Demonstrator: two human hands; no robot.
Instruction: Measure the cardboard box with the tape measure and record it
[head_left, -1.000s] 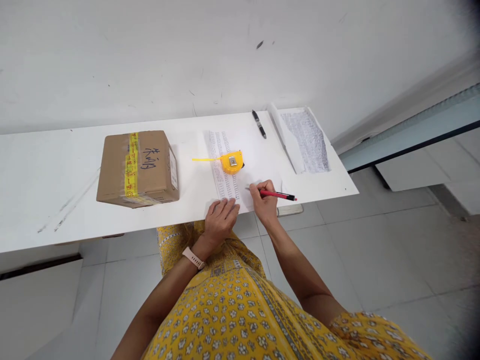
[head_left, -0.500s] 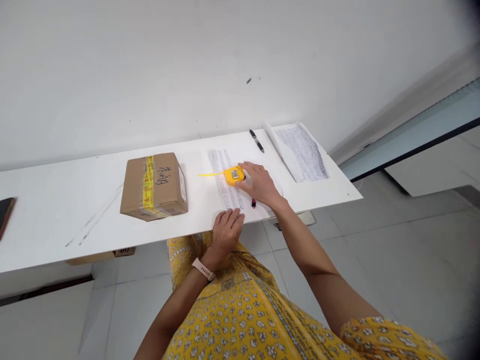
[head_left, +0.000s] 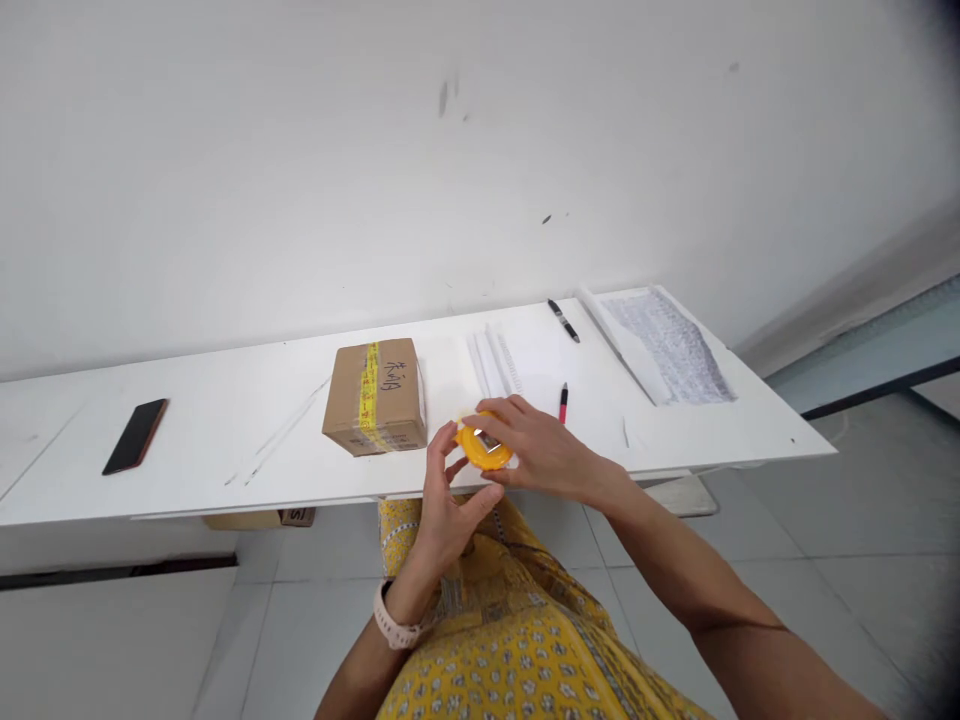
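My right hand grips a yellow tape measure over the front part of the table, fingers over its top and thumb at its near side. My left hand is beside it with fingers and thumb apart in a curve. Its fingertips are close to the left end of the tape measure, and I cannot tell whether they touch. A taped cardboard box with handwriting on top stands just left of my hands. Under and behind the tape measure lies a printed paper sheet.
A red and black pen lies behind my right hand, a black pen farther back. Covered papers rest at the right end of the white table. A phone lies far left. The wall borders the back.
My right hand has drawn the tape measure toward me, and the yellow strip sticking out earlier no longer shows. My left hand has lifted off the table edge and opened beside it. The view has shifted left.
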